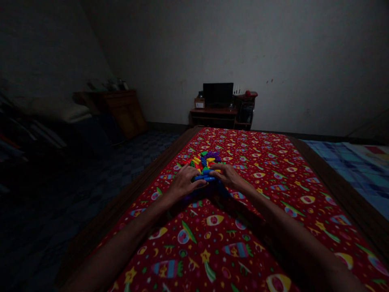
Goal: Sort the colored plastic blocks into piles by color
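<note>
A pile of small plastic pieces (pixel 204 161) in red, yellow, green, blue and purple lies on a red patterned cloth (pixel 212 243). At its near side are blue pieces (pixel 206 177), long and narrow. My left hand (pixel 184 181) holds their left end, with the thumb along the near edge. On the right, my right hand (pixel 227 175) grips the blue pieces between thumb and fingers. The exact shape of the pieces is too small and dark to make out.
The cloth covers a long surface with brown edges (pixel 306 156). Beyond it stands a desk (pixel 212 110) with a dark monitor (pixel 218 94). A wooden cabinet (pixel 126 111) is at the left, and a blue checked cloth (pixel 349 166) at the right.
</note>
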`<move>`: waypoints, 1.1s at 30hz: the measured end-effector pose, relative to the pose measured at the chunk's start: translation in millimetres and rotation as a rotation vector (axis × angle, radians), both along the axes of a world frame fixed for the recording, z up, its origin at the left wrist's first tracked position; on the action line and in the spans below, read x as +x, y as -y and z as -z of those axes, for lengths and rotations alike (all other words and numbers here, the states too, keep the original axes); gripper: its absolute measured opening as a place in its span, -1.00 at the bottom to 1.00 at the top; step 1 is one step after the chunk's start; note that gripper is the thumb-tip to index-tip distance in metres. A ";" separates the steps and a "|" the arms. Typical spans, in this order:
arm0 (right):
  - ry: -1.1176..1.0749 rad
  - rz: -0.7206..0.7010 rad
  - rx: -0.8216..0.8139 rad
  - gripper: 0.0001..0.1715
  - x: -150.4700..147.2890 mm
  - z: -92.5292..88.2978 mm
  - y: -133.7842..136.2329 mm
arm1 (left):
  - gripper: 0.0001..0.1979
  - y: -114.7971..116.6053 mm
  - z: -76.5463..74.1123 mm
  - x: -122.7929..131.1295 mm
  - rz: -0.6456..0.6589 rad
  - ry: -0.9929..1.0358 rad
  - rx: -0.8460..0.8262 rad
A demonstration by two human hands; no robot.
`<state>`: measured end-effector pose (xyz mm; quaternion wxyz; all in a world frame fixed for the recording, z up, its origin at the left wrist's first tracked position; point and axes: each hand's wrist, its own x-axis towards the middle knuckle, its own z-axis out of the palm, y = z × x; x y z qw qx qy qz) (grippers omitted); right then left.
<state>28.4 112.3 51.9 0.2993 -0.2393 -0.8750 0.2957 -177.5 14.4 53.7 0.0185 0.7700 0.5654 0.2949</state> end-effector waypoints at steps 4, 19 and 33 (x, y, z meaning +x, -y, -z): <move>0.006 -0.057 -0.126 -0.40 8.3 1.4 -18.5 | -0.67 -9.5 2.0 -9.0 -0.066 0.061 -0.013; 0.091 -0.028 0.133 -0.61 -34.4 -7.6 -24.8 | -0.52 -61.0 3.3 -37.3 -0.108 0.294 -0.002; 0.084 0.175 0.108 -0.73 3.6 8.7 -38.7 | -0.50 -93.1 33.9 -73.0 -0.345 0.461 -0.139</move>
